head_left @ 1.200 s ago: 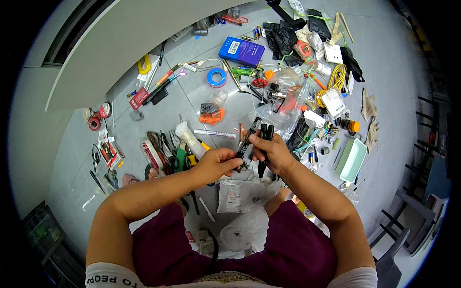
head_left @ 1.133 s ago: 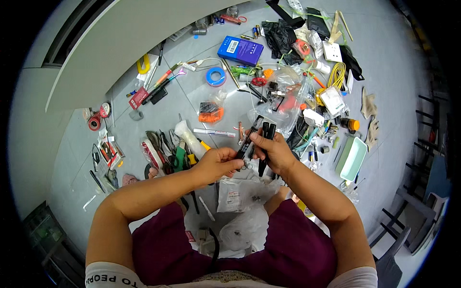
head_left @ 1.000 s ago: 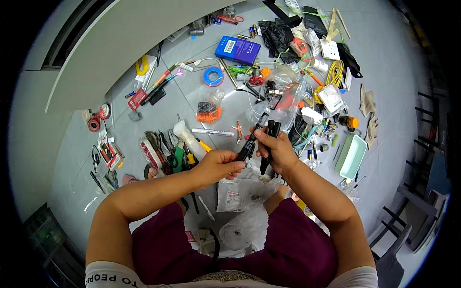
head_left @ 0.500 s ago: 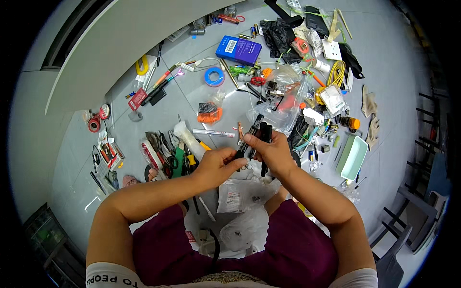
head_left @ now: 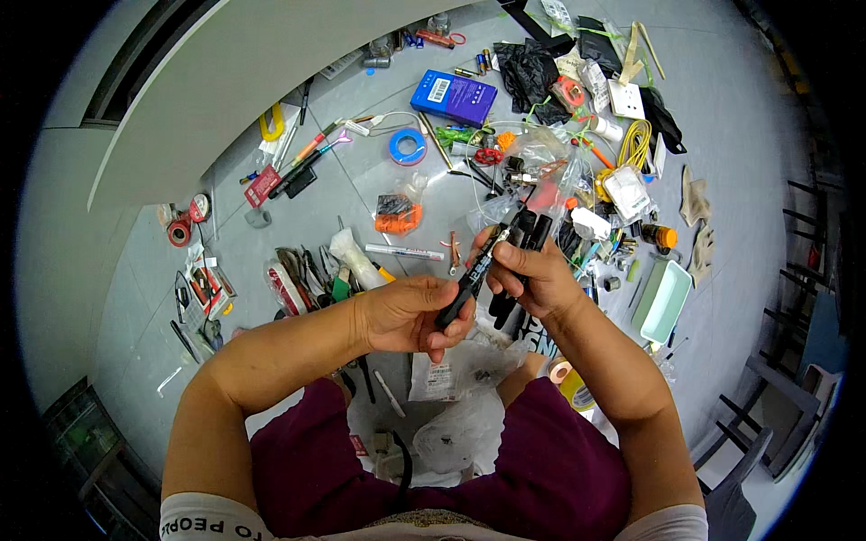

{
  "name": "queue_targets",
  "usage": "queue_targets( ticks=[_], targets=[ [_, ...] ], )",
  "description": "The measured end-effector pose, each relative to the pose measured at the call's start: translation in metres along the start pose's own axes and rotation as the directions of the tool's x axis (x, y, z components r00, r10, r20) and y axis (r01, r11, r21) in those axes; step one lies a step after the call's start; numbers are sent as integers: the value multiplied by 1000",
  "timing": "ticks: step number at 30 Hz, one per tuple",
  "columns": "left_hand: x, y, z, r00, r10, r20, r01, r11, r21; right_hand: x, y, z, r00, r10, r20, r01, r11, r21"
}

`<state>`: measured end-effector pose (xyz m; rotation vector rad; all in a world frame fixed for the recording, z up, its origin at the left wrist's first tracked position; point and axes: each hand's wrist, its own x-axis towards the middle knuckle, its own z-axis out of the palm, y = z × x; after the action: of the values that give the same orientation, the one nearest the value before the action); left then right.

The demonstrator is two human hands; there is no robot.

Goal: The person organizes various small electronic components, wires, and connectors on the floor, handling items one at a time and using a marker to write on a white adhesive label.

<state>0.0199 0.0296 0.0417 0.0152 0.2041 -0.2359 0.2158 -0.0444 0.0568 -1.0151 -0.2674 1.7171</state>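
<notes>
In front of me, above the cluttered floor, both my hands are raised close together. My left hand is closed around the lower end of a black marker pen with white print on its barrel. The pen slants up toward my right hand, which grips several black markers in a bundle. Its thumb lies across them, close to the upper end of the printed pen. Below the hands lies a clear plastic bag with a white label. Just beyond them a white marker rests on the floor.
Hand tools, including pliers, lie on the left. Farther off are a blue tape roll, a purple-blue box and an orange-and-black item. A green tray, gloves and a yellow cable lie right.
Both hands have risen slightly. My left hand has turned and now holds the printed pen along its lower barrel, while the right hand keeps the black markers, their tops tilted further right.
</notes>
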Motion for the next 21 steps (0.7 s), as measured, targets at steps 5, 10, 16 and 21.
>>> queue_targets(
  ticks=[5,10,16,21],
  targets=[
    [6,1,7,810,336,-481,112,717,688,1,-1,-2,985,13,-174,-62,958,-280],
    [5,-5,-3,699,715,4,337,-333,881,11,19,13,901,-113,-420,-158,815,-557],
    [3,-1,10,820,282,-498,83,802,591,12,8,13,955,-46,-294,-56,942,-329],
    [-5,-3,-7,998,-60,11,60,998,-36,27,-5,-4,893,-193,-407,203,979,-20]
  ],
)
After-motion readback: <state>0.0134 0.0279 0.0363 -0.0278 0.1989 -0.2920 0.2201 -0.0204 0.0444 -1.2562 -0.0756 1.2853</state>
